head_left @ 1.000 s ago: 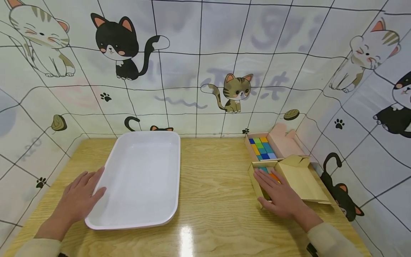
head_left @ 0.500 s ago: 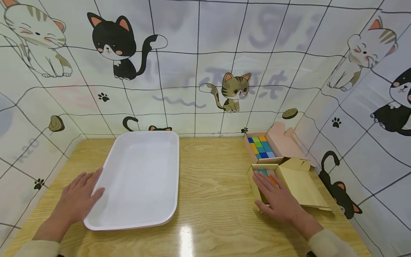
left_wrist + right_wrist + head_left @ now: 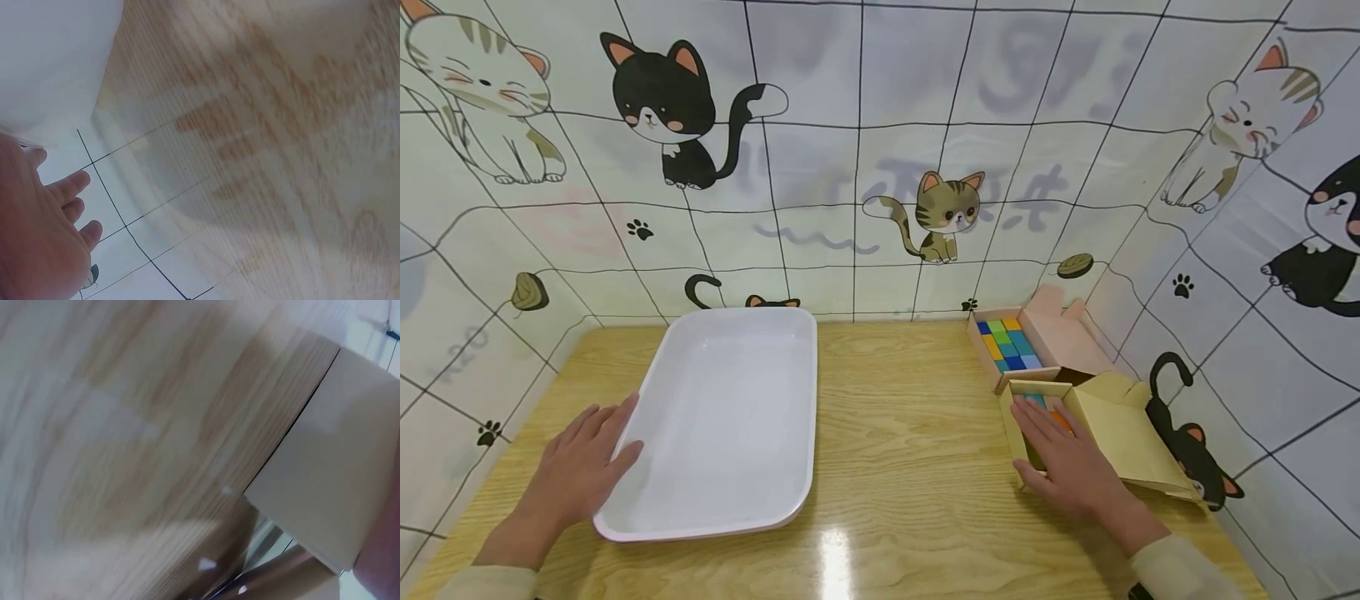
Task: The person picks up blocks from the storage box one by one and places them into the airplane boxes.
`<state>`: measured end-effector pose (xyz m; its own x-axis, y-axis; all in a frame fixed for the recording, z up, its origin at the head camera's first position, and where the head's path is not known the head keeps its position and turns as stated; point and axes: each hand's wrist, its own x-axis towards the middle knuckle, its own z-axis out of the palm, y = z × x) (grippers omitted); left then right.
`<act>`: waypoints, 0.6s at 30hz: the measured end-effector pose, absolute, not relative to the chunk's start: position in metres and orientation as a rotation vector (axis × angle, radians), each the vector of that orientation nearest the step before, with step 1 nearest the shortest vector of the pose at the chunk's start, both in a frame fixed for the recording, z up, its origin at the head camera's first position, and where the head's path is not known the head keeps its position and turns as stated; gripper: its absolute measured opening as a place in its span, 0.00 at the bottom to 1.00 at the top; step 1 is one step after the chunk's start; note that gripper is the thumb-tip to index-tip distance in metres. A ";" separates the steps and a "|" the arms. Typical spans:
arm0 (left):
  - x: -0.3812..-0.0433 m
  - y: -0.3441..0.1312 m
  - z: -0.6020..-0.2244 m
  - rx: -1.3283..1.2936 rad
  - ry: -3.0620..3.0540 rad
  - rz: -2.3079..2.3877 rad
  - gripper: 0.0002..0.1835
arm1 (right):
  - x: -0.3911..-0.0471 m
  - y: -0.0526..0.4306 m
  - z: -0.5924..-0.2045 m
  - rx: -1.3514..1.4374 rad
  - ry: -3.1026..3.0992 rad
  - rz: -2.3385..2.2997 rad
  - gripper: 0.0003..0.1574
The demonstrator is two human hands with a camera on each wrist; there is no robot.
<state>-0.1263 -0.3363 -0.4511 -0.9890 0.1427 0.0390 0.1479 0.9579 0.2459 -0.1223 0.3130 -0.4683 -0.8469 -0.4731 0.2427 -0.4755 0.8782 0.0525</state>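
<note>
My left hand (image 3: 580, 467) rests at the left rim of a white rectangular tray (image 3: 722, 417), its fingers extended. In the left wrist view, the fingers (image 3: 72, 187) lie beside the outside of the tray (image 3: 56, 62). My right hand (image 3: 1067, 462) lies over a pale yellow cardboard box (image 3: 1011, 425), fingers straight across its opening and thumb at its near left corner. Teal and orange blocks (image 3: 1060, 419) show partly under the fingers; the rest of the contents is hidden. The box's lid (image 3: 1131, 433) stands folded out to the right. In the right wrist view the box wall (image 3: 325, 450) fills the right side.
Behind the yellow box stands an open pink box (image 3: 985, 358) with several coloured blocks (image 3: 1011, 343). The wooden table (image 3: 895, 450) runs between tray and boxes. A cat-printed sheet (image 3: 820, 183) encloses the back and both sides.
My right hand and the yellow box have shifted first slightly nearer, then to the right, its lid reaching the table's right edge. The left hand and tray stay in place.
</note>
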 end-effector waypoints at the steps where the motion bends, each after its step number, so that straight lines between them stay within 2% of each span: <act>1: -0.126 -0.336 -0.451 -0.229 -3.090 -0.389 0.37 | -0.123 0.316 -0.469 0.732 -2.794 0.025 0.49; 9: -0.128 -0.337 -0.453 -0.224 -3.097 -0.386 0.38 | -0.133 0.332 -0.471 0.855 -2.735 0.043 0.49; 18: -0.128 -0.338 -0.454 -0.218 -3.100 -0.387 0.38 | -0.140 0.324 -0.470 0.929 -2.701 0.058 0.48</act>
<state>-0.1277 -0.3377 -0.4544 -0.9903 0.1367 0.0266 0.1391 0.9598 0.2437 -0.1402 0.3235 -0.4702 -0.7523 -0.5969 0.2787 -0.6083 0.7919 0.0539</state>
